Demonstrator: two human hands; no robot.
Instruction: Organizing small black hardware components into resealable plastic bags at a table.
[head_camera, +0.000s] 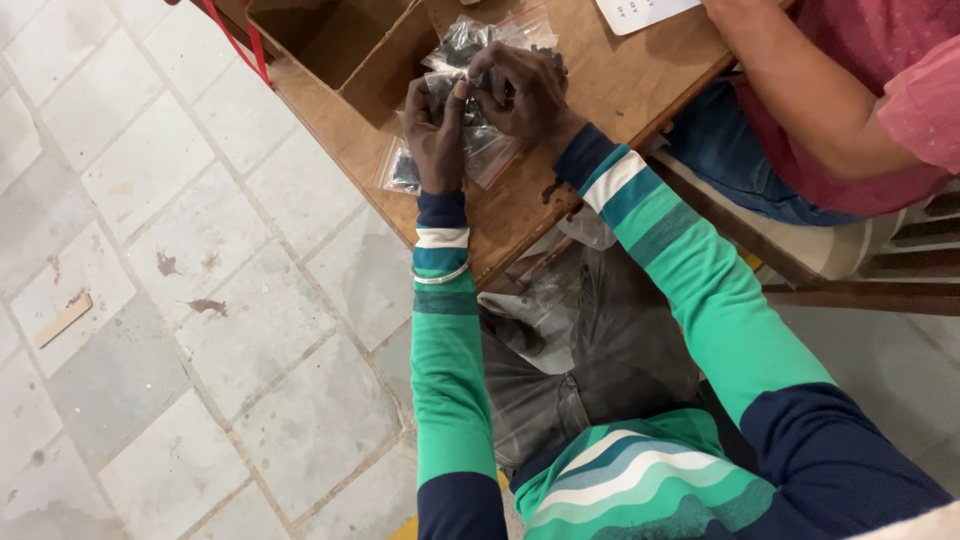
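Observation:
Both of my hands meet over a wooden table (610, 85) at the top of the head view. My left hand (436, 135) and my right hand (520, 92) pinch the same small clear plastic bag (490, 148) that holds dark small parts. More clear bags of dark parts (470, 42) lie just beyond my fingers, and another bag (400, 172) lies by my left wrist. My sleeves are striped green, white and navy, with a metal bangle (442, 276) on the left wrist.
An open cardboard box (345, 45) stands on the table left of the bags. A person in a red shirt and jeans (800, 120) sits at the right on a wooden bench (850, 250). A white paper (640, 12) lies at the top. Grey tiled floor (180, 300) spreads to the left.

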